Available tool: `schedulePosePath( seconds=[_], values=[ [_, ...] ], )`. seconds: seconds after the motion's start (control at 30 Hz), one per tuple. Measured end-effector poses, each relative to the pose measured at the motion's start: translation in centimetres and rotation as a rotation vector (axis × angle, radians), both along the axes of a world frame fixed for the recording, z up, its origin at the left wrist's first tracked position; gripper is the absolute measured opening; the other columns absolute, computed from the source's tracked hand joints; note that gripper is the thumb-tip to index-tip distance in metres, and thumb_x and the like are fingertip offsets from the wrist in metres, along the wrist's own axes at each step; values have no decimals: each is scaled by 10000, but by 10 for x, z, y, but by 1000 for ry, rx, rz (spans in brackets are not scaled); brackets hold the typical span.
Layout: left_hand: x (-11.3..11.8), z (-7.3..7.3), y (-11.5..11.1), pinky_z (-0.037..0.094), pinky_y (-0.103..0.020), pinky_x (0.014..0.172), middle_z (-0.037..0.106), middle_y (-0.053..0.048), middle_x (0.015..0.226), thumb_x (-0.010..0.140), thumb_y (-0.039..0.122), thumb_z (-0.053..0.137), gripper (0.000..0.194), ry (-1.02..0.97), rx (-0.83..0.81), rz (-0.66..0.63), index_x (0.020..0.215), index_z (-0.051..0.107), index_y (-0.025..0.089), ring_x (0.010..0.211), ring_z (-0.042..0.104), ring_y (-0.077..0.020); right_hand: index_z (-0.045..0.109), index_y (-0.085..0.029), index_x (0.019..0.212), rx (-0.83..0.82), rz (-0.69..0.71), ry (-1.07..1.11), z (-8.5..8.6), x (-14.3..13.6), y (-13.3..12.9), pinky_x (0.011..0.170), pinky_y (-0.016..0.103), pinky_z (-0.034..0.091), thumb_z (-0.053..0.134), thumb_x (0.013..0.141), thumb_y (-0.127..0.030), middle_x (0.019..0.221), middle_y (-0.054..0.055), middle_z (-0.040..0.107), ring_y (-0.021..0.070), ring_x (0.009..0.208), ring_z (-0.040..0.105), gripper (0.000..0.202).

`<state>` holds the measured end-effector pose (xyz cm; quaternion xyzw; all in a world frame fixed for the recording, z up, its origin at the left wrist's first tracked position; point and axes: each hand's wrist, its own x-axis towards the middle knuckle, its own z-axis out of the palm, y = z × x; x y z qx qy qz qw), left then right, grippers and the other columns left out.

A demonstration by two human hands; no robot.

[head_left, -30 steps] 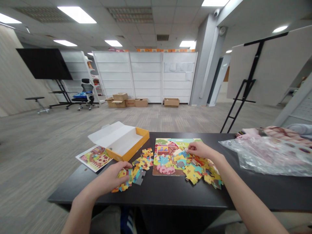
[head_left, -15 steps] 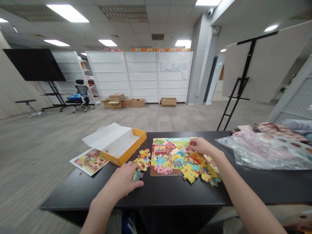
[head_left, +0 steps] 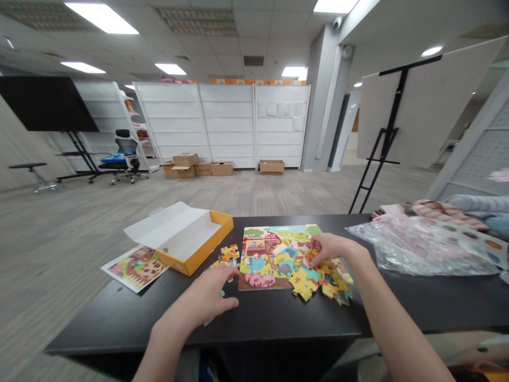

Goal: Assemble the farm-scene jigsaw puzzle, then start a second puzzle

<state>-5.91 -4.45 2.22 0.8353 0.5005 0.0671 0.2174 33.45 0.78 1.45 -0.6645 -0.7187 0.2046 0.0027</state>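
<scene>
A farm-scene puzzle board (head_left: 262,285) lies flat on the black table, its right part covered by a heap of loose puzzle pieces (head_left: 304,284). My right hand (head_left: 328,249) is over the heap, thumb and fingers bent down with a gap between them; no held piece can be made out. Left of the board, my left hand (head_left: 212,294) rests with fingers apart over some loose pieces, partly hiding them. More loose pieces (head_left: 229,253) lie just beyond it, between the board and the yellow box.
An open yellow box (head_left: 191,263) with a white lid sits at the left, partly over a picture sheet (head_left: 137,269). Clear plastic wrapping (head_left: 421,249) and folded cloths (head_left: 447,213) lie at the right. The black table's (head_left: 278,323) front edge is near me.
My right hand has moved down from the board's upper right part onto the heap, its fingers now wider apart. My left hand has moved slightly right, towards the board, covering more of the pieces.
</scene>
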Motion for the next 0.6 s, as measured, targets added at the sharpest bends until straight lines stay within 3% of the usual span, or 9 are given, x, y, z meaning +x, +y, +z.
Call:
schedulePosePath(
  seconds=[0.13,0.23,0.43,0.53,0.6],
  values=[
    [33,-2,2,452,-386,986,641,-88,1144,803,319,645,313,-58,105,-107,1098,651,216,1099,590,-271,647,-200,885,-12,3,5,-4,1,2,564,282,401,892,454,-539,923,67,709,267,816,655,601],
    [61,-5,3,454,-382,977,619,-90,1155,828,292,640,238,-97,191,-180,1053,647,214,1103,574,-264,633,-206,846,-25,-7,-32,-5,1,1,564,282,391,888,441,-557,901,57,704,262,803,649,593],
    [123,-11,-2,442,-400,1018,608,-79,1243,834,416,700,344,-201,272,-331,1110,619,227,1185,539,-269,644,-214,845,-24,-38,-51,-6,2,0,572,279,385,880,428,-576,878,43,697,240,772,638,602],
    [149,-14,-4,432,-445,1036,608,-109,1266,819,514,693,486,-145,247,-384,1189,590,215,1209,534,-306,652,-213,863,-20,-43,-56,-5,1,1,569,279,382,881,432,-572,886,39,700,240,775,636,606],
    [160,-17,-4,423,-474,1044,615,-132,1257,835,490,665,473,-92,253,-395,1199,589,197,1209,537,-328,654,-210,873,-26,-35,-51,-3,-2,-1,568,276,382,881,452,-555,879,39,703,240,777,635,590]
  ],
)
